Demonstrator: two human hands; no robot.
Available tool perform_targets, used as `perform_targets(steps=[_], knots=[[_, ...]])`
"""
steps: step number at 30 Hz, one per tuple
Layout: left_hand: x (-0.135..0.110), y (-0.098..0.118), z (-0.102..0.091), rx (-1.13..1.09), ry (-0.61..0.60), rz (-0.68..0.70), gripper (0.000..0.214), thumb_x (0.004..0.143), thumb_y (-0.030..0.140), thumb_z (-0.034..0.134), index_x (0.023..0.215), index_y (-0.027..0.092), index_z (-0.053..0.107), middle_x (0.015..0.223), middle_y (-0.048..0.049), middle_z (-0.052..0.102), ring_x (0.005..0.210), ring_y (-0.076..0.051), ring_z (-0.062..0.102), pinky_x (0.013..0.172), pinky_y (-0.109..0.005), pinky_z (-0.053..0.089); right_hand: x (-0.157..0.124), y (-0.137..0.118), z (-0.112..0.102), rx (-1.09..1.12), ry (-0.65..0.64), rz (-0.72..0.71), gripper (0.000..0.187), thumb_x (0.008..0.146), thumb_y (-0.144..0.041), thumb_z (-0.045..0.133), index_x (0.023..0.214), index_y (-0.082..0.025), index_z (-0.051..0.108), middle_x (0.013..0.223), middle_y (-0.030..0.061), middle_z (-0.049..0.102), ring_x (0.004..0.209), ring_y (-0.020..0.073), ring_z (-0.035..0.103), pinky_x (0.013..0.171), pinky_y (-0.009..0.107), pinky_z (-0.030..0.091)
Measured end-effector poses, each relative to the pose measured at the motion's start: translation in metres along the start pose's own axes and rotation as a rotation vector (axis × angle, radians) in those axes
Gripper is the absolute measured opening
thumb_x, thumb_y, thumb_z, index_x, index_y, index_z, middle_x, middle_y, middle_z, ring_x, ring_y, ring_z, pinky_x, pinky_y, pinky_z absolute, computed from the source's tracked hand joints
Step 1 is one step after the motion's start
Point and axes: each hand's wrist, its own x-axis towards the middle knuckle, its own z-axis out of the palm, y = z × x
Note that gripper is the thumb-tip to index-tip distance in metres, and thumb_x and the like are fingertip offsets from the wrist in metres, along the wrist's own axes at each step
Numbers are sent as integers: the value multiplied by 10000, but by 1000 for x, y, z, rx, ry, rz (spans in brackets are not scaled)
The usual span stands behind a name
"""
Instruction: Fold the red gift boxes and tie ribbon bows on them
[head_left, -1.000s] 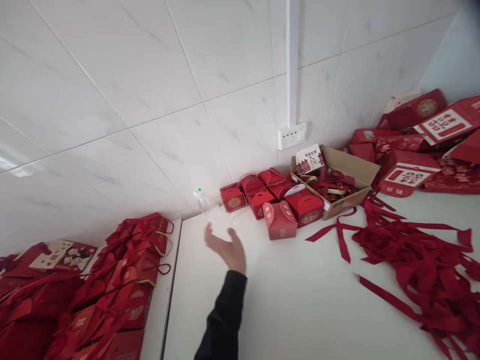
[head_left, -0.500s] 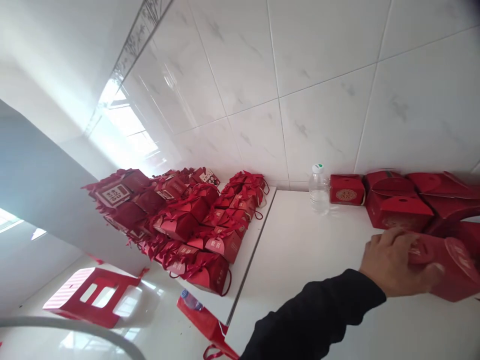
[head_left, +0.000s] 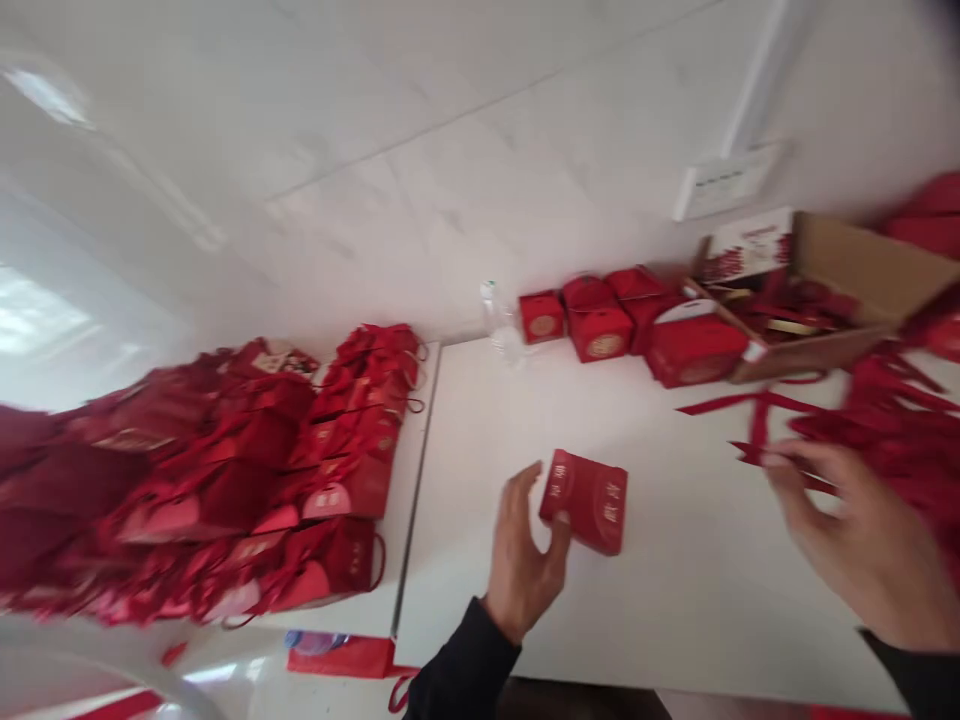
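My left hand (head_left: 523, 560) grips a small red gift box (head_left: 586, 500) at its left side, low over the white table (head_left: 660, 600). My right hand (head_left: 855, 540) is blurred at the right. Its fingers pinch the end of a red ribbon (head_left: 757, 445) from the loose ribbon pile (head_left: 900, 430). A row of red gift boxes (head_left: 600, 320) stands along the wall behind, next to a clear water bottle (head_left: 501, 325).
A big heap of finished red boxes (head_left: 225, 470) covers the lower table at left. An open cardboard carton (head_left: 832, 300) holding red items sits at back right. A wall socket (head_left: 724, 180) is above it. A red bag (head_left: 337, 655) lies on the floor.
My left hand took a red box from the row and brought it to the table's middle. My right hand came into view at the ribbons. The camera swung right.
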Motion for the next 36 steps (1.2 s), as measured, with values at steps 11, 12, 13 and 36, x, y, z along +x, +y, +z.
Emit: perform_targets(steps=[11,12,13,36], knots=[[41,-13,8,-18,-283,210,663,945,177,535,1565,307,341,1515,-115,497,1452,-322,413,1156,-536,424,8,-50,23,-120,-102,-118,435,993,-621,495,1031,-225,671,956,59,742,792,206,696,581,274,540],[42,-13,7,-18,-279,180,613,961,180,508,1546,302,375,1479,-120,519,1413,-308,458,1130,-514,455,12,-56,21,-124,-88,-130,426,993,-616,501,999,-224,668,940,60,737,769,204,687,579,280,535],[40,-12,5,-17,-262,150,561,980,191,483,1526,295,404,1451,-125,528,1375,-292,495,1106,-490,480,14,-63,19,-125,-54,-147,417,996,-609,504,979,-222,659,915,59,728,738,198,673,576,284,525],[14,4,-42,114,-209,168,267,955,126,577,1139,282,690,1413,-82,500,1407,-299,366,1096,-526,460,-46,-111,62,-28,-732,267,212,970,-423,553,892,-263,668,787,-51,652,646,128,518,596,268,383]])
